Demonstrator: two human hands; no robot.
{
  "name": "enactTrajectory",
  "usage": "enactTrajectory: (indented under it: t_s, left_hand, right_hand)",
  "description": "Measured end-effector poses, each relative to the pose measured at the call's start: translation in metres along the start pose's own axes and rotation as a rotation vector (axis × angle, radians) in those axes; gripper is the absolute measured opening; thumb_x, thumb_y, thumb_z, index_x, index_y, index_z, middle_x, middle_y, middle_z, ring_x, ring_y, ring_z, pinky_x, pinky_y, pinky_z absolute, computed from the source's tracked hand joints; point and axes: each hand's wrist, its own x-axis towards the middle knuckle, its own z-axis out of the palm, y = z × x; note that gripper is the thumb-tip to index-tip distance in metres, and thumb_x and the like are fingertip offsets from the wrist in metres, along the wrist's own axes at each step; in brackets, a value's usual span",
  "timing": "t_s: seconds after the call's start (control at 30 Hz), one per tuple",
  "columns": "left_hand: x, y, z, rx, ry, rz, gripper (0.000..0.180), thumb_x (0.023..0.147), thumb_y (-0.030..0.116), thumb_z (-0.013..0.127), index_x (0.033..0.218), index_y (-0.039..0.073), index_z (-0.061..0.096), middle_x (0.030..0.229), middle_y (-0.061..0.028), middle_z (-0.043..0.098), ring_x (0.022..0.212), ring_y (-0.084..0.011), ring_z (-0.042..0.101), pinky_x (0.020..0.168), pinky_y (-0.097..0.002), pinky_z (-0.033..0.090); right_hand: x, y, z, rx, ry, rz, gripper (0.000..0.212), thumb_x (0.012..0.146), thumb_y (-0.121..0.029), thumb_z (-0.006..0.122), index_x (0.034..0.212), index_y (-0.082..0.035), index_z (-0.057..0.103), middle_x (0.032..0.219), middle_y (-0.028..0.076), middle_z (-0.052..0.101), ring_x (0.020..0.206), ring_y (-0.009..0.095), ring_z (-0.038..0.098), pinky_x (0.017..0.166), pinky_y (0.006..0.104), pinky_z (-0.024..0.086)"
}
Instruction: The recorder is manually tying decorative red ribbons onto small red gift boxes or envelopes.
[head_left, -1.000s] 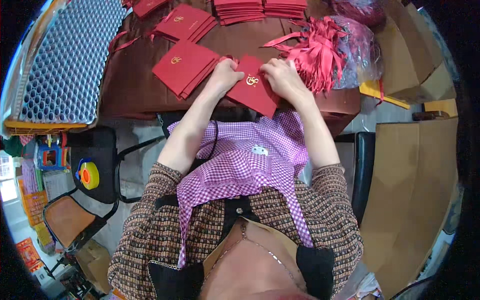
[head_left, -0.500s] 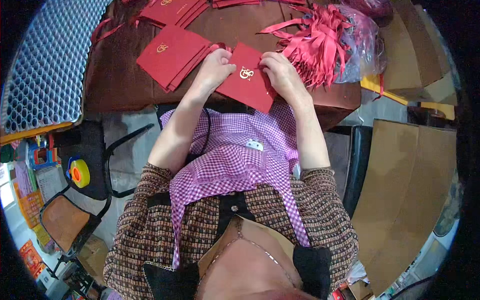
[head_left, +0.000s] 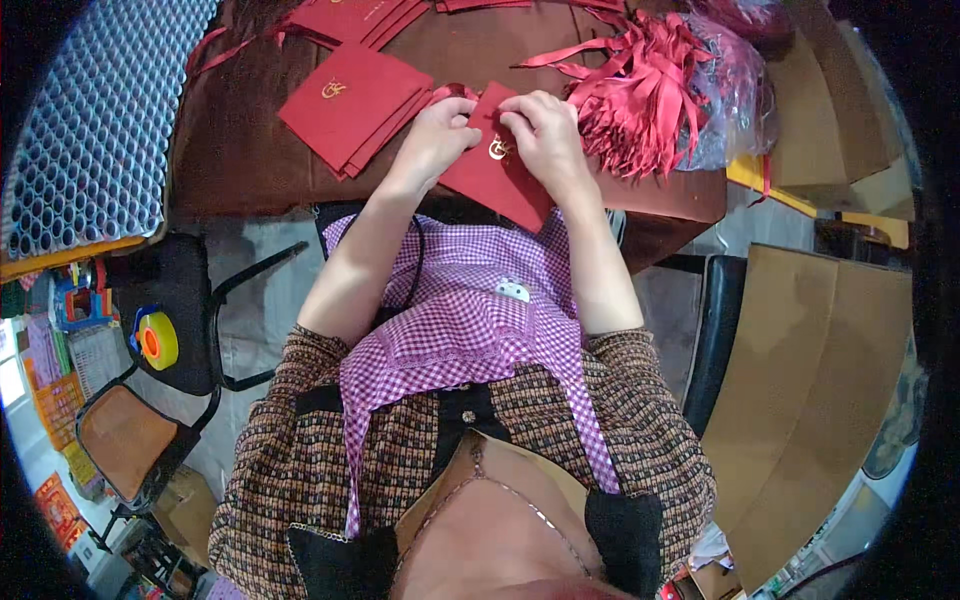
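Observation:
A flat red card (head_left: 497,187) with a gold emblem is tilted over the table's near edge, between my two hands. My left hand (head_left: 438,143), its fingers curled, grips the card's upper left edge; a red ribbon (head_left: 455,92) shows just beyond its knuckles. My right hand (head_left: 545,145) pinches the upper right part of the card, fingers bent over its front, near the emblem. The thumb tips are partly hidden. Left of my left hand lies a fanned stack of similar red cards (head_left: 350,100).
A bundle of red ribbons (head_left: 645,105) lies at the right beside clear plastic bags (head_left: 735,100). More red cards (head_left: 365,20) are at the back. A tray of round cells (head_left: 85,130) stands at far left. Cardboard (head_left: 810,380) and a chair (head_left: 180,310) flank the table.
My right hand has slid left and slightly up across the card, covering more of its upper part. My left hand still grips the other edge, having shifted slightly right.

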Motion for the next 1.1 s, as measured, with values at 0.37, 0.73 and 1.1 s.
enactTrajectory:
  t_s: [0.37,0.73,1.1]
  left_hand:
    - [0.003,-0.010,-0.003,0.025,0.053,0.041,0.033,0.077,-0.003,0.058,0.110,-0.001,0.053,0.086,-0.0053,0.064,0.074,-0.0110,0.060,0.066,-0.0223,0.048]
    - [-0.006,-0.006,0.008,0.335,0.225,0.244,0.031,0.080,0.007,0.064,0.107,-0.003,0.054,0.091,-0.0070,0.062,0.083,-0.0113,0.058,0.072,-0.0242,0.048]
    - [-0.003,-0.010,0.011,0.206,0.247,0.268,0.035,0.078,0.005,0.066,0.112,-0.003,0.057,0.093,-0.0044,0.062,0.085,-0.0095,0.056,0.077,-0.0232,0.047]
  right_hand:
    - [-0.007,0.005,0.022,-0.095,0.180,0.065,0.009,0.074,-0.013,0.064,0.081,-0.006,0.063,0.077,0.008,0.064,0.075,0.026,0.060,0.073,0.0387,0.041]
    - [-0.007,0.000,0.028,-0.275,0.173,-0.015,0.008,0.078,-0.016,0.063,0.078,-0.008,0.061,0.075,0.006,0.059,0.078,0.024,0.057,0.076,0.0392,0.036]
    - [0.000,0.000,0.024,-0.353,0.057,-0.024,0.010,0.081,-0.016,0.059,0.081,-0.006,0.060,0.077,0.008,0.060,0.080,0.025,0.057,0.077,0.0407,0.036]
